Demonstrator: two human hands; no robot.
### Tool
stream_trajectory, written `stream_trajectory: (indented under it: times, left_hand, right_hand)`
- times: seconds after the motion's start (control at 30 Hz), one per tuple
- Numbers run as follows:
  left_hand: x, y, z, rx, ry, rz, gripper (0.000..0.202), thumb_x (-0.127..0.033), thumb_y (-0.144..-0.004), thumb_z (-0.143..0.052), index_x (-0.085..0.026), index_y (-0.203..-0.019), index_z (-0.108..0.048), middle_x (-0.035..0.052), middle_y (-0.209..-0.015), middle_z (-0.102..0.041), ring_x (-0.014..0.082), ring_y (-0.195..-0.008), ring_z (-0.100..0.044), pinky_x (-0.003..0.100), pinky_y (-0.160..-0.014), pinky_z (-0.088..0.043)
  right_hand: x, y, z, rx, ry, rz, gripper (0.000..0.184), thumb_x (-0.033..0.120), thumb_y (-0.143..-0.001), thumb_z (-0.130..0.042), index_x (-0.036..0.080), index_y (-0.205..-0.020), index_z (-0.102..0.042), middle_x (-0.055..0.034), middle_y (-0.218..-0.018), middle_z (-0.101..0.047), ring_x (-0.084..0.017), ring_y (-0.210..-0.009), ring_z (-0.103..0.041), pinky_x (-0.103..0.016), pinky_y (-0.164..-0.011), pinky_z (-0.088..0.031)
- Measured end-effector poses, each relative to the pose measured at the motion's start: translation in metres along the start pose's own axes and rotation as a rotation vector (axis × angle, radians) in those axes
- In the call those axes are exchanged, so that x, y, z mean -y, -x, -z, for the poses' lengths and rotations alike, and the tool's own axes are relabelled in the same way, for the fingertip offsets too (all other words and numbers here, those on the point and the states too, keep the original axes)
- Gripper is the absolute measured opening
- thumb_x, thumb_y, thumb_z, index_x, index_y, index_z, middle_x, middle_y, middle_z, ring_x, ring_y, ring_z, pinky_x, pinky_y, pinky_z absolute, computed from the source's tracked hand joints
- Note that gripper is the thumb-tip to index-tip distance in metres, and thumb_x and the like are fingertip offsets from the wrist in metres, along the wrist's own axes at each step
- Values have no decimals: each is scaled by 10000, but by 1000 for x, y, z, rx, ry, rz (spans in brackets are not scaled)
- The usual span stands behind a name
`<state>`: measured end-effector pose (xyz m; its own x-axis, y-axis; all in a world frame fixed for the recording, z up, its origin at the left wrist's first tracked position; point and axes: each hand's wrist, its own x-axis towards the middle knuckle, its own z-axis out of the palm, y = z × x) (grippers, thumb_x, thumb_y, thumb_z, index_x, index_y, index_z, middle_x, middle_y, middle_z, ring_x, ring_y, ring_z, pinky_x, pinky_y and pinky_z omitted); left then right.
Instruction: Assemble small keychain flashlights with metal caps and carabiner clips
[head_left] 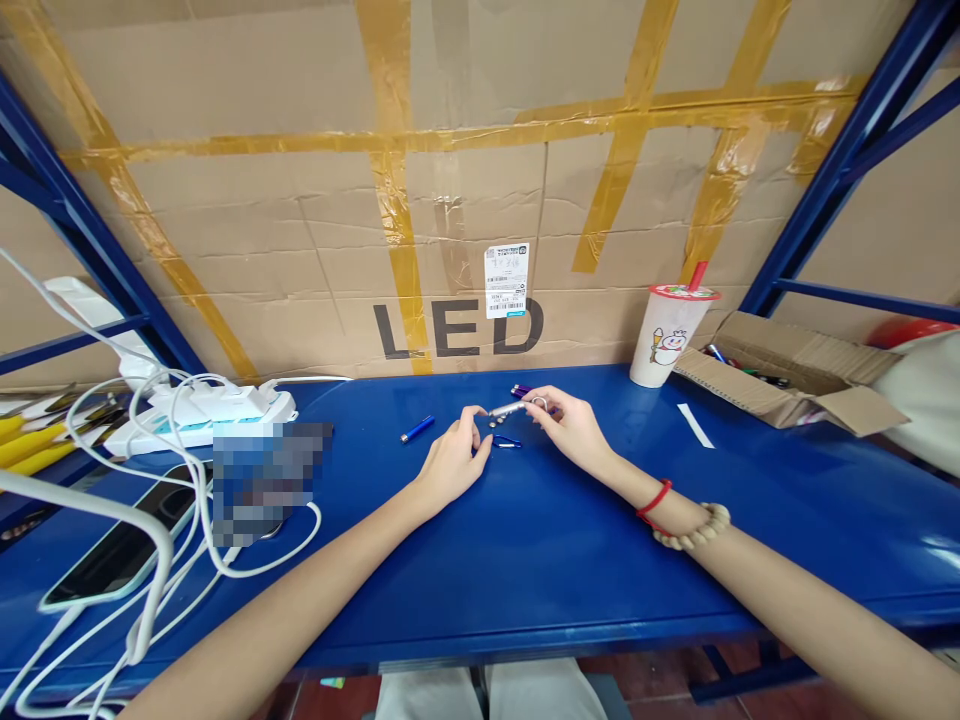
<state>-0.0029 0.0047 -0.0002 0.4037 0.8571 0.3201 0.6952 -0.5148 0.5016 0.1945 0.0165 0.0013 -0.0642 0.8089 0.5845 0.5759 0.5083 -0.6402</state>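
Note:
My right hand (568,428) pinches a small silver tube-like piece (507,410) between thumb and fingers, and a thin metal ring (539,403) shows by the fingertips. My left hand (452,462) is beside the tube's left end, its thumb and forefinger apart; whether a fingertip touches the tube I cannot tell. Several tiny round silver pieces (493,424) show just under the tube. A blue carabiner clip (507,443) lies on the blue table between my hands. Left of them rests a blue metal cylinder (417,429). Behind the tube a dark purple-blue piece (519,391) is partly hidden.
A white cup with a red straw (670,335) and an open cardboard box (780,375) stand at the back right, near a white paper strip (695,425). White cables (196,490), a power strip (217,415) and a phone (124,545) crowd the left. A large carton (322,240) forms the back.

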Motion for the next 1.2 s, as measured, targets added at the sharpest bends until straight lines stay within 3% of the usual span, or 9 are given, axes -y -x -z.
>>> stream_trajectory:
  times: [0.27,0.4,0.63,0.87,1.2]
  left_hand:
    - [-6,2,4,13,-28,3,263,-230,-853,-378,-203,-1115,-380,-2,-777,-539,163,-738,-559,257,-607,-422]
    - [-7,3,4,12,-45,-25,246,-216,-852,-375,-199,-1095,-407,6,-773,-534,163,-738,-552,258,-609,-424]
    - [-6,3,4,7,-60,-45,229,-219,-851,-381,-203,-1075,-428,2,-756,-531,162,-731,-549,258,-606,-428]
    - [-6,3,4,6,-62,-58,196,-202,-846,-390,-204,-1032,-451,-2,-753,-530,158,-747,-543,258,-625,-433]
    - [-8,3,5,-2,-89,-67,144,-161,-827,-396,-199,-922,-496,16,-786,-549,169,-790,-528,278,-681,-447]
  right_hand:
    - [-27,-12,12,-237,39,-161,237,350,-767,-541,148,-861,-624,-30,-712,-618,-145,-624,-555,-299,-653,-472]
    - [-38,-15,10,-284,-1,-224,292,327,-752,-537,132,-961,-598,-55,-796,-627,-163,-686,-578,-332,-695,-489]
    - [-53,-17,8,-199,74,-250,346,259,-739,-524,116,-1052,-558,-87,-882,-634,-172,-757,-596,-351,-732,-487]
    - [-57,-17,8,-133,200,-277,305,263,-723,-546,166,-1011,-568,-83,-971,-625,-228,-952,-549,-418,-827,-429]
    - [-61,-15,6,-13,400,-265,438,294,-787,-482,175,-1209,-493,-101,-1184,-557,-294,-1090,-476,-474,-886,-378]
